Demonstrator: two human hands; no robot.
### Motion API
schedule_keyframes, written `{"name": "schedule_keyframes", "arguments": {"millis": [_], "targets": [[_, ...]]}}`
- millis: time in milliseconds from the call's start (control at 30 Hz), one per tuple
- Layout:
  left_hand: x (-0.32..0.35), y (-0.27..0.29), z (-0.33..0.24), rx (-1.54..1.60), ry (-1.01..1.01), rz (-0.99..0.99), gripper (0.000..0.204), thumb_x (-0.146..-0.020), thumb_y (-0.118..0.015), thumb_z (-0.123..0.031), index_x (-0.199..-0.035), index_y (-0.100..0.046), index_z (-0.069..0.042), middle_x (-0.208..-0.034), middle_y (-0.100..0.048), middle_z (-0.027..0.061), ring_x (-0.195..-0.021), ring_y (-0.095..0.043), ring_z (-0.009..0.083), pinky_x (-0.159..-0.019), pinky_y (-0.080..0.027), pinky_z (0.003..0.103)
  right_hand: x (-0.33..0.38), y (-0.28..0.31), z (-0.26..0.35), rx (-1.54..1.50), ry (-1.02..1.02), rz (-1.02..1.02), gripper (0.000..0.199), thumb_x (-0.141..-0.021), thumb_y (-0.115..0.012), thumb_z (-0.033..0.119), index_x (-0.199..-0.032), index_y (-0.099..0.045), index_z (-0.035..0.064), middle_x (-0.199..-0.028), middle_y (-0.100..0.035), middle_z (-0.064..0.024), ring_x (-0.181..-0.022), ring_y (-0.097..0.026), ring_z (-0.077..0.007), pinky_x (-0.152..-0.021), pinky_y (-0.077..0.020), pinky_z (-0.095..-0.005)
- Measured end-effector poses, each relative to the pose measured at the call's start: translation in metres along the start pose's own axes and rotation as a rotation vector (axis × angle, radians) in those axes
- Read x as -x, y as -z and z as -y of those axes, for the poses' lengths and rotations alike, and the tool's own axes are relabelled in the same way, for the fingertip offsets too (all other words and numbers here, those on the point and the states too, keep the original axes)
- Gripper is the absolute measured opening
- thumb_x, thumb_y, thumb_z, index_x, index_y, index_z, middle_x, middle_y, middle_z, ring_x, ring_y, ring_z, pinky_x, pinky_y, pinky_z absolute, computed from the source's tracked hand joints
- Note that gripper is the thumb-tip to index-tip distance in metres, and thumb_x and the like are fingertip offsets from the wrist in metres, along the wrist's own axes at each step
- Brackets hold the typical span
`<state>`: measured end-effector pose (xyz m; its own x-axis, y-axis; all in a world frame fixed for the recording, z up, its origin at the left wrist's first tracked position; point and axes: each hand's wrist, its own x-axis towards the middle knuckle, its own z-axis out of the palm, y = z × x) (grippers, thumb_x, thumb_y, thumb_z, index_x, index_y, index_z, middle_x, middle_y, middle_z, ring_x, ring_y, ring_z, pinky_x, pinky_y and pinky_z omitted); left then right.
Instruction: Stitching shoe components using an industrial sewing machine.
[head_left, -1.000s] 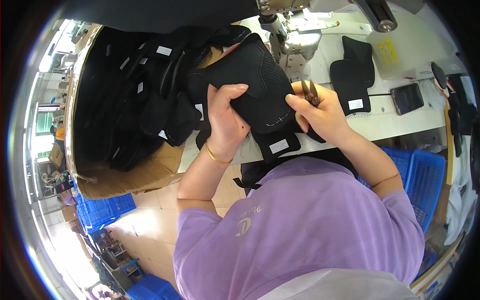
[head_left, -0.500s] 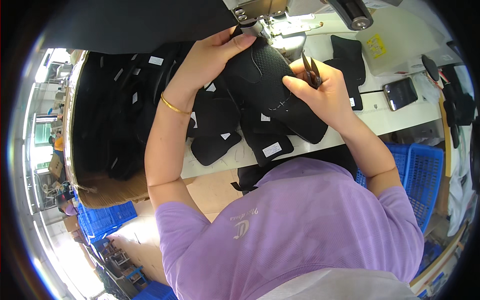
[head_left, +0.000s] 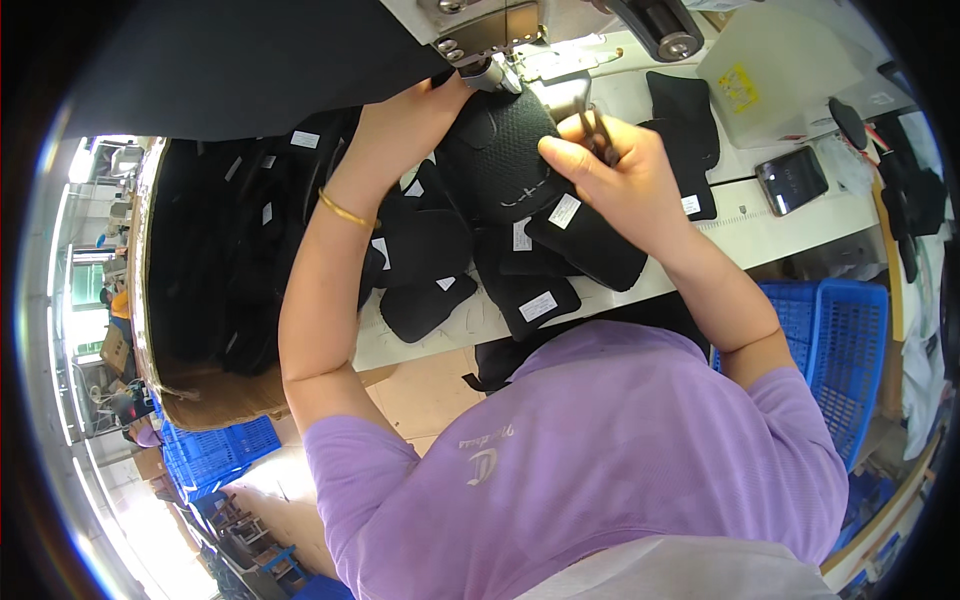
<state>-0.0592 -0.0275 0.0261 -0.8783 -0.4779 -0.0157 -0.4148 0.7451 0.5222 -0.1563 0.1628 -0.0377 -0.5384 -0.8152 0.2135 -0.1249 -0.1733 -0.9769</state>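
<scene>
A black textured fabric piece (head_left: pixel 500 155) with a rounded outline and white chalk-like marks lies under the presser area of the sewing machine (head_left: pixel 492 38). At its upper left edge, my left hand (head_left: pixel 418 122) holds the piece beside the machine's foot; its fingertips are partly hidden. My right hand (head_left: pixel 622 175) closes around dark thread snips (head_left: pixel 600 138), blades pointing up, while its thumb presses on the fabric's right edge. Below that hand rests another black piece (head_left: pixel 600 250) with a white label.
Several labelled black pieces (head_left: pixel 430 240) lie on the white table (head_left: pixel 400 345). A large box (head_left: pixel 220 390) of dark pieces stands at left. On the right are a phone (head_left: pixel 791 181), a pale bin (head_left: pixel 790 75) and a blue crate (head_left: pixel 848 370).
The held fabric has shifted and turned, uncovering a labelled black piece beneath. My right hand has moved slightly left. The left hand's thumb is now less visible near the machine.
</scene>
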Motion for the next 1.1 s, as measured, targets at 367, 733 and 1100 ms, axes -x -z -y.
{"name": "schedule_keyframes", "arguments": {"millis": [367,733,1100], "targets": [[0.032,-0.042,0.058,-0.671,-1.116,-0.782,0.039,-0.082,-0.065,-0.014,-0.121,-0.067,-0.008,-0.115,-0.066,0.0061,-0.089,-0.062,0.0178,-0.074,-0.051,0.029,0.017,-0.011,0.010,-0.069,0.005,0.102,0.033,-0.095,-0.058,0.023,-0.069,-0.059,0.0036,-0.061,-0.063,0.0001,-0.056,-0.047,-0.0042,-0.052,-0.0360,-0.0236],[0.015,-0.048,0.064,-0.655,-1.065,-0.867,0.046,-0.078,-0.066,-0.007,-0.123,-0.068,-0.012,-0.117,-0.066,0.0040,-0.085,-0.059,0.0175,-0.073,-0.051,0.029,-0.006,-0.017,-0.001,0.021,0.085,0.011,0.035,-0.095,-0.057,0.023,-0.067,-0.063,0.0027,-0.057,-0.062,0.0001,-0.049,-0.041,-0.0034,-0.046,-0.0332,-0.0249],[0.038,-0.051,0.037,-0.730,-0.928,-0.940,0.046,-0.073,-0.065,-0.012,-0.118,-0.070,-0.014,-0.107,-0.067,-0.0003,-0.079,-0.056,0.0167,-0.069,-0.045,0.029,-0.011,-0.020,-0.008,-0.060,0.104,-0.042,0.025,-0.098,-0.057,0.019,-0.080,-0.065,0.0030,-0.068,-0.070,-0.0059,-0.045,-0.043,-0.0020,-0.040,-0.0303,-0.0191]]}}
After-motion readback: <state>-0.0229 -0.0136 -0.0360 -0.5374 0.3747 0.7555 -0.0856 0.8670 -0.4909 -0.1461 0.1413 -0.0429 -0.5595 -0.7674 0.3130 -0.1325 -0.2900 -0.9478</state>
